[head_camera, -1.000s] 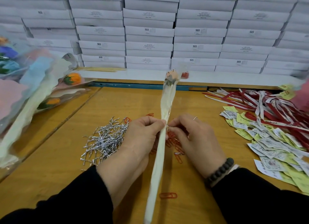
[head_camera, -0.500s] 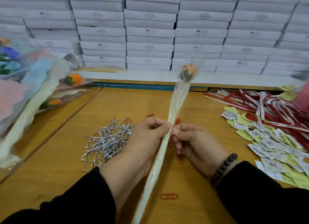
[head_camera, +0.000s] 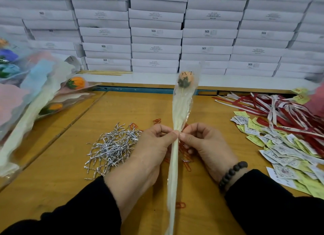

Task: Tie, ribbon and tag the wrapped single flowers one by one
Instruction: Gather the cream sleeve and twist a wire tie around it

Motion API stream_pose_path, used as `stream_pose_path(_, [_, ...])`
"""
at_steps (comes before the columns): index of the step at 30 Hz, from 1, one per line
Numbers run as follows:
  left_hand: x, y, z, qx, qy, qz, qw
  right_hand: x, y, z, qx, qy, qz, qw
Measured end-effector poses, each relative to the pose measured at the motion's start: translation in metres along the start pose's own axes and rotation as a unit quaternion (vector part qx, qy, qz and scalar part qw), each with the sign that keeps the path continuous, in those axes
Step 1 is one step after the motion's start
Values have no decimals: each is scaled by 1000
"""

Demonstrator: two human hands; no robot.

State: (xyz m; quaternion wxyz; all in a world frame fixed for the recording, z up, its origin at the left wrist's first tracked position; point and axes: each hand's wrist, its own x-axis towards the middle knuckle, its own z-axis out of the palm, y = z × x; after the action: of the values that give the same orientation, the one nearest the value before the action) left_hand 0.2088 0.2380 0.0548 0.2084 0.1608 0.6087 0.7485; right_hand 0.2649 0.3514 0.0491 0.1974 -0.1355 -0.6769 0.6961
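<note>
Both hands meet at the middle of a wrapped single flower (head_camera: 181, 110), held nearly upright over the wooden tabletop (head_camera: 57, 164). The left hand (head_camera: 150, 152) comes in from the lower left, forearm in a black sleeve, its thumb and forefinger pinching the narrowed cellophane at the stem; the other fingers curl underneath. The right hand (head_camera: 205, 145), with a dark bead bracelet (head_camera: 231, 173) on its wrist, faces it from the other side, its fingertips (head_camera: 183, 135) pinching the same spot on the wrap, just touching the left thumb. Whether a tie sits between the fingers cannot be told. The flower's orange head with green sepals stands at the top of the clear sleeve, and the cream wrap runs down between the forearms to the bottom edge. A heap of silver twist ties (head_camera: 112, 147) lies left of the hands, red paper clips (head_camera: 186, 162) under them, paper tags (head_camera: 280, 150) and red and white ribbons (head_camera: 280, 110) to the right, more wrapped flowers (head_camera: 52, 94) at far left.
</note>
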Motion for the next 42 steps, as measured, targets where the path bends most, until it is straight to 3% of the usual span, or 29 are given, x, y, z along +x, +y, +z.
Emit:
stream_pose_path(8, [0, 3, 0, -14, -11, 3, 1000, -5, -4, 6, -130, 27, -88, 987])
stream_pose_path(28, [-2, 7, 0, -36, -39, -13, 999, 0, 1, 2, -135, -2, -27, 990])
stream_pose_path(31, [-2, 7, 0, -34, -30, -8, 999, 1, 0, 0, -177, 23, -41, 983])
stream_pose_path(37, [0, 8, -1, -28, -15, -6, 999, 1, -17, -8, -204, 2, -71, 976])
stream_pose_path(40, [2, 8, -5, -27, 1, -18, 999, 8, -28, -32, -246, 46, -86, 964])
stream_pose_path(42, [4, 7, -7, -25, 9, -22, 999, 14, -33, -59, -328, 100, -103, 934])
